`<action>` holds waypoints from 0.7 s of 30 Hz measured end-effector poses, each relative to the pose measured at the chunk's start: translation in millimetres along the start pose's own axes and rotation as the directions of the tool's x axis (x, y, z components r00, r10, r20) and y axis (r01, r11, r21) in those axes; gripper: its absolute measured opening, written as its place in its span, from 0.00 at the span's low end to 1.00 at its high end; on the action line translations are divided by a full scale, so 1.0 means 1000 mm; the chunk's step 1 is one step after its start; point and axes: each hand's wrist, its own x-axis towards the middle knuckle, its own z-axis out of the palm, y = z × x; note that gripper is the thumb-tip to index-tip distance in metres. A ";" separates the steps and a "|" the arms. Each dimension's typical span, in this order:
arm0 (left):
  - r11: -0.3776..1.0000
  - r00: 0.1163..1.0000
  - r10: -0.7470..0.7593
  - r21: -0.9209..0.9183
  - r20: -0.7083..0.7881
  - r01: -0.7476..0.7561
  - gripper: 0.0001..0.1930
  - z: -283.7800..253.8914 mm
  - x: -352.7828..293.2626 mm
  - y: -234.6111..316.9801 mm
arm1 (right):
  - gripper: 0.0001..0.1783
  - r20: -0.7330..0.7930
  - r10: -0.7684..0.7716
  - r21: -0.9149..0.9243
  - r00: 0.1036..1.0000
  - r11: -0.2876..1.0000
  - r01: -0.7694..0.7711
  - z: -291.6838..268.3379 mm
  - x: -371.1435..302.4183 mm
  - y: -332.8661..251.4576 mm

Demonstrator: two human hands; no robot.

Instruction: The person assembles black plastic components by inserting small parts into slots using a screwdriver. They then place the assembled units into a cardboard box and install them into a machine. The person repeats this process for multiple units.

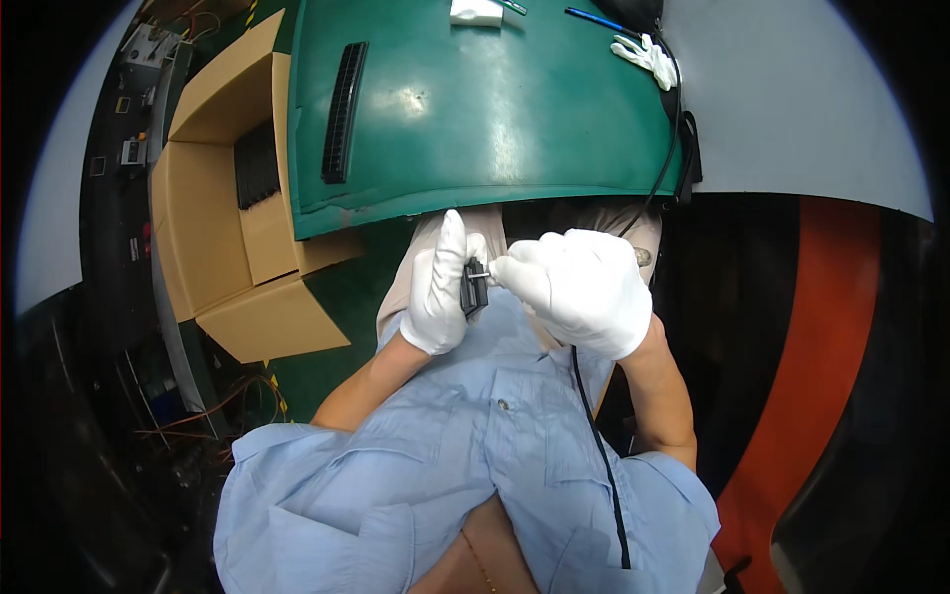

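Both my hands wear white gloves and are held close together over my lap, just below the near edge of the green-topped table (435,193). Fingers of my left hand (437,292) are closed round a small black rectangular part (475,292), with the thumb pointing up. From the right, my right hand (584,292) is closed in a fist, its pinched fingertips at a thin metal rod (481,274) that meets the black part. A rounded brownish end (643,256) shows beside the right fist; whether it belongs to the rod is hidden.
On the table lie a long black slotted strip (344,114), a white block (477,12), a blue pen (597,19) and spare white gloves (648,59). An open cardboard box (203,233) at the left holds black pieces (257,166). A black cable (599,445) runs down my front.
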 end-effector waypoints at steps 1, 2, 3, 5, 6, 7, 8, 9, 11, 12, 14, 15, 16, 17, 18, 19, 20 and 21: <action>1.000 1.000 0.010 0.009 0.015 -0.010 0.39 0.002 0.001 0.000 | 0.17 -0.008 -0.020 0.018 1.000 1.000 0.020 0.000 -0.003 0.001; 1.000 1.000 0.003 0.023 0.031 -0.003 0.39 0.003 0.000 0.001 | 0.17 -0.005 -0.018 0.046 1.000 0.999 0.019 -0.001 -0.006 -0.001; 0.999 0.999 -0.003 0.037 0.043 0.002 0.39 0.004 -0.002 0.001 | 0.17 -0.002 -0.022 0.075 1.000 0.997 0.022 -0.002 -0.010 -0.003; 0.999 0.998 0.033 0.012 0.060 -0.034 0.39 0.004 -0.002 -0.003 | 0.18 -0.029 -0.036 0.163 0.999 0.986 0.040 -0.002 -0.018 -0.007; 0.997 0.995 0.073 -0.028 0.070 -0.071 0.38 0.001 0.001 -0.008 | 0.19 -0.034 -0.021 0.192 0.999 0.981 0.027 -0.001 -0.021 -0.008; 0.992 0.991 0.112 -0.069 0.078 -0.107 0.38 -0.001 0.004 -0.012 | 0.19 -0.039 -0.007 0.221 0.999 0.975 0.015 0.001 -0.025 -0.009; 0.994 0.991 0.098 -0.049 0.089 -0.094 0.38 -0.002 0.004 -0.012 | 0.19 -0.043 0.007 0.251 0.999 0.968 0.004 0.002 -0.026 -0.009; 0.997 0.992 0.082 -0.020 0.101 -0.080 0.38 -0.002 0.001 -0.011 | 0.19 -0.126 0.047 0.265 0.991 0.964 -0.012 -0.002 -0.024 -0.012; 0.999 0.993 -0.034 0.030 0.110 0.031 0.39 0.001 -0.007 -0.001 | 0.19 -0.133 0.027 0.218 0.991 0.976 0.003 -0.002 -0.022 -0.010; 1.000 0.993 -0.016 0.004 0.117 0.015 0.39 0.003 -0.009 0.001 | 0.19 -0.134 0.015 0.188 0.991 0.982 0.010 -0.002 -0.020 -0.008; 0.999 0.991 0.020 -0.050 0.129 -0.014 0.39 0.006 -0.011 0.003 | 0.19 -0.090 0.017 0.122 0.996 0.992 -0.006 -0.002 -0.019 -0.005; 1.000 0.990 0.016 -0.029 0.138 -0.012 0.40 0.005 -0.012 0.002 | 0.19 -0.072 0.018 0.091 0.997 0.996 -0.012 -0.001 -0.019 -0.003; 1.000 0.989 0.012 -0.007 0.148 -0.011 0.40 0.003 -0.012 -0.001 | 0.19 -0.087 0.018 0.099 0.996 0.995 -0.009 0.000 -0.017 -0.001; 1.000 0.988 0.007 0.014 0.156 -0.010 0.41 0.002 -0.012 -0.003 | 0.19 -0.102 0.017 0.106 0.995 0.994 -0.006 0.002 -0.015 0.001; 1.000 0.989 -0.001 -0.002 0.146 0.001 0.41 0.002 -0.011 -0.005 | 0.19 -0.115 0.017 0.111 0.993 0.994 -0.004 0.003 -0.014 0.003; 1.000 0.991 -0.009 -0.019 0.136 0.012 0.42 0.002 -0.011 -0.006 | 0.19 -0.117 0.022 0.114 0.993 0.993 -0.009 0.004 -0.013 0.004; 0.999 0.992 -0.018 -0.036 0.125 0.022 0.42 0.002 -0.011 -0.007 | 0.19 -0.119 0.027 0.117 0.992 0.993 -0.013 0.005 -0.011 0.005; 0.999 0.993 -0.014 -0.034 0.117 0.018 0.43 0.003 -0.011 -0.005 | 0.19 -0.121 0.029 0.120 0.992 0.993 -0.014 0.006 -0.010 0.005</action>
